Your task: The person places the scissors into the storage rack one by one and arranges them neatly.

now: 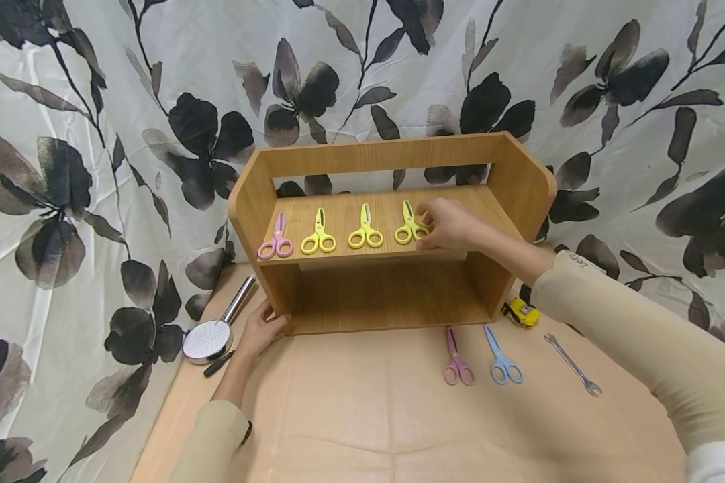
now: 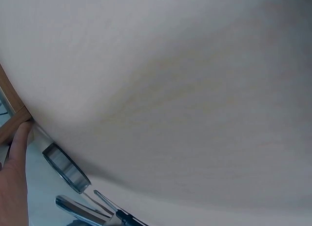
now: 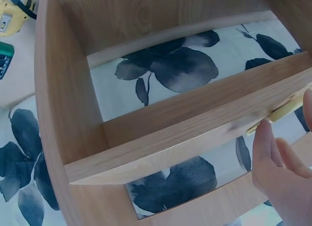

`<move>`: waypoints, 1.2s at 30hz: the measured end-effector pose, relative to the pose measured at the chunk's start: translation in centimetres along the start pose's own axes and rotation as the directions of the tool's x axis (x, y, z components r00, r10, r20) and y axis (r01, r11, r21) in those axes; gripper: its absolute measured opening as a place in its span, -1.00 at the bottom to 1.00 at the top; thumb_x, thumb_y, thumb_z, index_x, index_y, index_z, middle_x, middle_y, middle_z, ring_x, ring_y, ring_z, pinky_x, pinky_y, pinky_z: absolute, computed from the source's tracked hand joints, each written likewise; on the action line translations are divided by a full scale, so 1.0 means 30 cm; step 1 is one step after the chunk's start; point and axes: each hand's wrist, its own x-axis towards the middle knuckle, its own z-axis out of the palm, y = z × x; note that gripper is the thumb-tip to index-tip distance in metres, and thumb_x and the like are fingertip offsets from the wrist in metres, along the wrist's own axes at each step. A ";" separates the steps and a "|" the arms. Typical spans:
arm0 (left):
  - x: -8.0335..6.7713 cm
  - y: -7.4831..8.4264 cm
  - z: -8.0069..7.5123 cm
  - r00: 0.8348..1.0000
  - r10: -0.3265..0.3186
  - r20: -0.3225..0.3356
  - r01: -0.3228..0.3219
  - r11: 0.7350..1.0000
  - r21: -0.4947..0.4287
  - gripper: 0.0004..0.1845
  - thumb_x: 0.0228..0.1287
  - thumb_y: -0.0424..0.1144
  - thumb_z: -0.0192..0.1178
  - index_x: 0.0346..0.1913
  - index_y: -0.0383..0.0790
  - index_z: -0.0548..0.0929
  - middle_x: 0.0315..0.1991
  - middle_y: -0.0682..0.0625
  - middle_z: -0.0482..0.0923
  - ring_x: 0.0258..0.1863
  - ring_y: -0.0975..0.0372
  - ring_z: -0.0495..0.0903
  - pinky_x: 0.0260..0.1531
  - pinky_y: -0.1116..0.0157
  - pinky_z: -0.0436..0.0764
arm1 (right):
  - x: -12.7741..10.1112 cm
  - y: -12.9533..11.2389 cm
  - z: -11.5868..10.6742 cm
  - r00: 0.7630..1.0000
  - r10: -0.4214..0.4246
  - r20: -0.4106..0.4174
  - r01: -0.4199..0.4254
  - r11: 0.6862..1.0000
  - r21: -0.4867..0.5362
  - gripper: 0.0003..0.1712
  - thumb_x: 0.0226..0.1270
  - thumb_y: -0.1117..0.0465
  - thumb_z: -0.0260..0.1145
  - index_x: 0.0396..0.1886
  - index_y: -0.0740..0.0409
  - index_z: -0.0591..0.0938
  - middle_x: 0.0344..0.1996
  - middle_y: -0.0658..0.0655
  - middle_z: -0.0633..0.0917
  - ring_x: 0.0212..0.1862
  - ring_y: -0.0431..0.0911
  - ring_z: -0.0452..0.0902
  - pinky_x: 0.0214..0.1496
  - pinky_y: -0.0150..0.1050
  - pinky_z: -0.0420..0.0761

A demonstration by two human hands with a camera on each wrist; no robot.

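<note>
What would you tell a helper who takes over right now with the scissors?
Left hand: rests on the wooden shelf's lower left corner, steadying it.
Right hand: fingers at the fourth scissors, a yellow pair on the upper board.
Done: pink and three yellow pairs lie in a row there.
Left: pink scissors and blue scissors lie on the table in front.

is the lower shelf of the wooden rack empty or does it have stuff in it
Empty. The head view shows the lower compartment of the wooden rack bare, while four scissors lie on the shelf above.
</note>
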 end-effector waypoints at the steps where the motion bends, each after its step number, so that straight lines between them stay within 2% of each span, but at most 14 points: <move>1: -0.001 0.001 -0.001 1.000 0.000 -0.001 0.000 1.000 0.008 -0.19 0.46 -0.41 0.18 0.67 -0.12 0.10 0.58 -0.31 0.20 0.34 -0.13 0.47 0.22 0.02 0.64 | -0.010 0.001 0.001 1.000 -0.008 -0.006 0.008 1.000 0.002 -0.24 0.26 0.24 0.53 0.39 0.40 0.45 0.23 0.47 0.63 0.32 0.29 0.52 0.40 0.21 0.49; 5: 0.000 0.007 -0.008 1.000 -0.003 -0.005 0.003 0.999 0.036 -0.18 0.46 -0.38 0.19 0.67 -0.11 0.09 0.58 -0.31 0.20 0.28 -0.01 0.51 0.17 0.08 0.67 | -0.079 0.009 0.010 0.998 -0.043 -0.055 0.045 0.998 0.045 -0.21 0.29 0.23 0.53 0.44 0.36 0.42 0.33 0.43 0.56 0.37 0.28 0.47 0.42 0.23 0.48; 8: 0.004 0.012 -0.014 1.000 -0.003 -0.009 0.004 0.999 0.039 -0.18 0.45 -0.38 0.20 0.67 -0.10 0.10 0.58 -0.29 0.21 0.29 -0.01 0.51 0.16 0.09 0.68 | -0.153 0.019 0.036 0.993 -0.062 -0.096 0.075 0.989 0.131 -0.18 0.29 0.21 0.54 0.47 0.33 0.40 0.38 0.38 0.53 0.41 0.27 0.44 0.43 0.22 0.48; 14: 0.015 0.019 -0.021 1.000 -0.001 -0.007 0.001 1.000 0.023 -0.19 0.45 -0.37 0.21 0.67 -0.03 0.14 0.57 -0.27 0.24 0.31 -0.04 0.49 0.19 0.07 0.66 | -0.297 0.088 0.157 0.990 -0.042 -0.138 0.086 0.940 0.331 -0.14 0.28 0.15 0.56 0.49 0.26 0.40 0.44 0.31 0.50 0.48 0.25 0.39 0.49 0.14 0.44; 18: 0.020 0.015 -0.023 1.000 0.005 -0.005 -0.005 1.000 0.027 -0.22 0.45 -0.37 0.21 0.65 -0.04 0.19 0.56 -0.27 0.27 0.31 -0.03 0.50 0.11 0.13 0.70 | -0.370 0.173 0.277 0.985 0.006 -0.170 0.075 0.882 0.466 -0.15 0.27 0.12 0.57 0.48 0.20 0.41 0.42 0.27 0.52 0.46 0.21 0.43 0.48 -0.05 0.47; 20: 0.021 0.009 -0.023 1.000 0.007 0.002 -0.007 1.000 0.021 -0.23 0.45 -0.37 0.21 0.65 -0.07 0.20 0.56 -0.27 0.27 0.34 -0.06 0.49 0.08 0.15 0.71 | -0.404 0.221 0.343 0.982 0.032 -0.184 0.070 0.850 0.522 -0.16 0.26 0.12 0.57 0.47 0.20 0.42 0.40 0.26 0.54 0.44 0.20 0.45 0.42 -0.23 0.51; 22: 0.020 0.003 -0.022 1.000 0.004 0.008 -0.004 1.000 0.013 -0.22 0.45 -0.38 0.21 0.65 -0.08 0.19 0.56 -0.26 0.26 0.36 -0.07 0.47 0.09 0.17 0.71 | -0.438 0.263 0.409 0.982 0.071 -0.176 0.045 0.814 0.579 -0.18 0.27 0.14 0.56 0.47 0.19 0.42 0.39 0.26 0.54 0.43 0.21 0.45 0.35 -0.42 0.52; 25: 0.016 -0.004 -0.020 1.000 0.001 0.003 -0.001 1.000 0.017 -0.21 0.44 -0.39 0.21 0.65 -0.09 0.18 0.56 -0.27 0.27 0.33 -0.03 0.50 0.05 0.19 0.72 | -0.481 0.318 0.501 0.980 0.126 -0.156 0.005 0.760 0.650 -0.18 0.29 0.19 0.54 0.48 0.22 0.40 0.41 0.28 0.51 0.44 0.23 0.41 0.30 -0.59 0.48; 27: 0.011 -0.007 -0.020 1.000 0.004 -0.002 -0.004 1.000 0.028 -0.21 0.44 -0.39 0.21 0.65 -0.09 0.18 0.55 -0.27 0.28 0.26 0.06 0.55 0.01 0.21 0.73 | -0.503 0.346 0.557 0.977 0.156 -0.146 -0.011 0.719 0.695 -0.18 0.30 0.24 0.53 0.48 0.28 0.38 0.42 0.32 0.48 0.44 0.22 0.39 0.30 -0.59 0.47; 31: 0.005 -0.009 -0.019 1.000 0.007 -0.008 -0.007 1.000 0.030 -0.23 0.44 -0.38 0.22 0.64 -0.09 0.21 0.54 -0.27 0.31 0.14 0.20 0.60 -0.07 0.25 0.73 | -0.537 0.391 0.656 0.973 0.187 -0.137 -0.029 0.684 0.729 -0.17 0.30 0.26 0.52 0.48 0.36 0.35 0.43 0.39 0.44 0.43 0.18 0.41 0.34 -0.53 0.48; 36: 0.003 -0.006 -0.015 1.000 -0.002 -0.002 0.002 1.000 0.014 -0.24 0.45 -0.40 0.21 0.64 -0.09 0.22 0.54 -0.26 0.30 0.21 0.05 0.58 -0.01 0.25 0.73 | -0.564 0.435 0.743 0.975 0.215 -0.058 -0.091 0.624 0.776 -0.15 0.32 0.33 0.48 0.51 0.38 0.29 0.47 0.43 0.38 0.49 0.30 0.32 0.37 -0.34 0.54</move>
